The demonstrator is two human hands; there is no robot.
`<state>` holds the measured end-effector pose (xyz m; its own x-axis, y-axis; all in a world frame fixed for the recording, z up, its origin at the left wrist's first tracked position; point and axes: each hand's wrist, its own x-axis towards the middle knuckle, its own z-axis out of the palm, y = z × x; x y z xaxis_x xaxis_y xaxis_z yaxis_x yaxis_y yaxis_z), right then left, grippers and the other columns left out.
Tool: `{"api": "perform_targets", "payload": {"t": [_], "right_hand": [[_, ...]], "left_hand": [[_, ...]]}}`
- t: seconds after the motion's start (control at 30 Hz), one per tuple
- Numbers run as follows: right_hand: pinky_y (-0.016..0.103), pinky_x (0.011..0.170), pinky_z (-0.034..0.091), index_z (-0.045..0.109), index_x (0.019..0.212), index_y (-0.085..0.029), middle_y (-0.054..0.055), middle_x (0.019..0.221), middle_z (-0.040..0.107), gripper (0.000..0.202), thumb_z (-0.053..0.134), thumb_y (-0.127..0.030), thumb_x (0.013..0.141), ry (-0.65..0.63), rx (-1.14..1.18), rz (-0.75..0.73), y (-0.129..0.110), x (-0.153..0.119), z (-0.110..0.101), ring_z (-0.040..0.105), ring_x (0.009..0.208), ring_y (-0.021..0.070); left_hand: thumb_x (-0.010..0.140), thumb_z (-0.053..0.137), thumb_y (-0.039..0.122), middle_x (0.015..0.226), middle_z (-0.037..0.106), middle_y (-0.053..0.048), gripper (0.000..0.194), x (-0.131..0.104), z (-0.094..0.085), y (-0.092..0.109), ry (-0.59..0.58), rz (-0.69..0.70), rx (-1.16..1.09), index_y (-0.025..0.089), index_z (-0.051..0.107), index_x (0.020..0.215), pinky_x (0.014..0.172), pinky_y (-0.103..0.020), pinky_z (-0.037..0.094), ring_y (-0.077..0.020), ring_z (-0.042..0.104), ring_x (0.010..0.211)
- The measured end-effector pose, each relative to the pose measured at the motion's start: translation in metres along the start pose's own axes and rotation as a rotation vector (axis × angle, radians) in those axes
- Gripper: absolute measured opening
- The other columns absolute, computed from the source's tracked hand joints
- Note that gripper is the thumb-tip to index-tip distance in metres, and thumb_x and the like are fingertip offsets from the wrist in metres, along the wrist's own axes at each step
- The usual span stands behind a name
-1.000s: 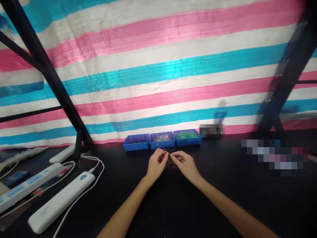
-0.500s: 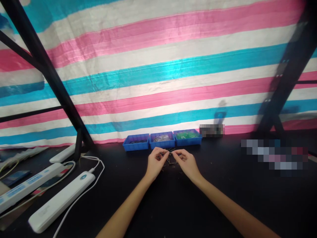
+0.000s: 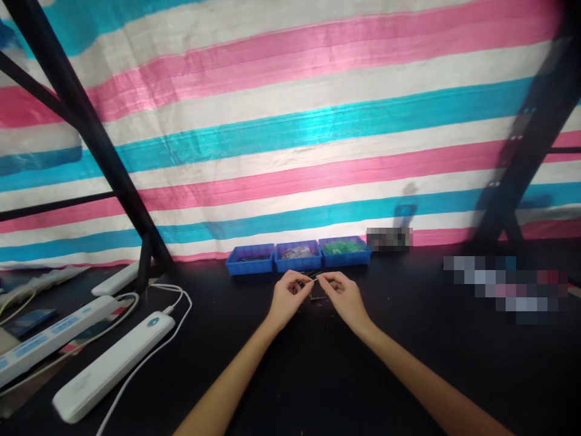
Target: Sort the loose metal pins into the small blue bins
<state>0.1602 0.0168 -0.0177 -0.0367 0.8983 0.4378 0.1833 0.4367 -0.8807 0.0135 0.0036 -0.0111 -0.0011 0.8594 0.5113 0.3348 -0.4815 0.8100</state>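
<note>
Over the black table, my left hand point(image 3: 287, 300) and my right hand point(image 3: 345, 300) meet with thumbs and forefingers pinched. A thin, pale piece point(image 3: 315, 279) shows between the two sets of fingertips; its kind is too small to tell. Beneath and behind my fingers lies a loose pile of thin, dark, screw-like pieces point(image 3: 319, 297), partly covered by my hands. Just beyond stand three blue trays in a row. Dark thin pieces lie in the left tray point(image 3: 249, 267), clear or whitish ones in the middle tray point(image 3: 298, 263), and green ones in the right tray point(image 3: 347, 259).
At the left are a white power strip point(image 3: 54, 336), a long white device point(image 3: 113, 366) and its white cable point(image 3: 188, 303). Black frame posts point(image 3: 115, 169) rise on both sides. A striped sheet point(image 3: 290, 145) hangs behind the table point(image 3: 290, 375). Blurred-out items lie at the right.
My fingertips have moved very slightly apart, and the thin piece between them shows more. The view has shifted a little; the trays stay in place.
</note>
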Motion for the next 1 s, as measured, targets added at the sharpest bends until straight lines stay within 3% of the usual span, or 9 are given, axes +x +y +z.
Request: {"api": "perform_targets", "payload": {"t": [0.2, 0.53, 0.8, 1.0], "right_hand": [[0.024, 0.050, 0.041, 0.063, 0.080, -0.020, 0.004, 0.084, 0.061, 0.018, 0.052, -0.032, 0.074, -0.055, -0.235, -0.079, -0.003, -0.004, -0.003, 0.053, 0.056, 0.0116], [0.023, 0.052, 0.037, 0.062, 0.079, -0.024, -0.001, 0.080, 0.056, 0.013, 0.052, -0.026, 0.072, -0.164, -0.400, -0.066, -0.008, -0.009, -0.003, 0.053, 0.059, 0.0110], [0.022, 0.052, 0.037, 0.062, 0.079, -0.025, -0.002, 0.080, 0.056, 0.014, 0.051, -0.027, 0.072, -0.203, -0.436, -0.059, -0.009, -0.013, -0.003, 0.053, 0.060, 0.0102], [0.022, 0.054, 0.038, 0.061, 0.078, -0.025, -0.003, 0.080, 0.055, 0.013, 0.049, -0.026, 0.073, -0.236, -0.463, -0.075, -0.007, -0.013, -0.002, 0.053, 0.063, 0.0102]], "left_hand": [[0.068, 0.060, 0.039, 0.066, 0.059, -0.001, 0.031, 0.011, -0.013, -0.011, 0.194, -0.181, -0.111, 0.014, 0.063, 0.085, 0.038, -0.017, 0.032, -0.0051, 0.044, 0.042], [0.060, 0.067, 0.035, 0.087, 0.064, -0.011, 0.046, 0.029, -0.051, -0.035, 0.607, -0.298, -0.397, 0.010, 0.059, 0.097, 0.036, -0.016, 0.033, -0.0124, 0.061, 0.055], [0.063, 0.067, 0.026, 0.096, 0.063, -0.015, 0.043, 0.037, -0.065, -0.045, 0.645, -0.286, -0.442, 0.009, 0.058, 0.101, 0.036, -0.015, 0.036, -0.0144, 0.063, 0.059], [0.070, 0.061, 0.023, 0.102, 0.062, -0.017, 0.038, 0.040, -0.071, -0.059, 0.591, -0.337, -0.401, 0.009, 0.056, 0.105, 0.029, -0.013, 0.026, -0.0097, 0.061, 0.049]]}}
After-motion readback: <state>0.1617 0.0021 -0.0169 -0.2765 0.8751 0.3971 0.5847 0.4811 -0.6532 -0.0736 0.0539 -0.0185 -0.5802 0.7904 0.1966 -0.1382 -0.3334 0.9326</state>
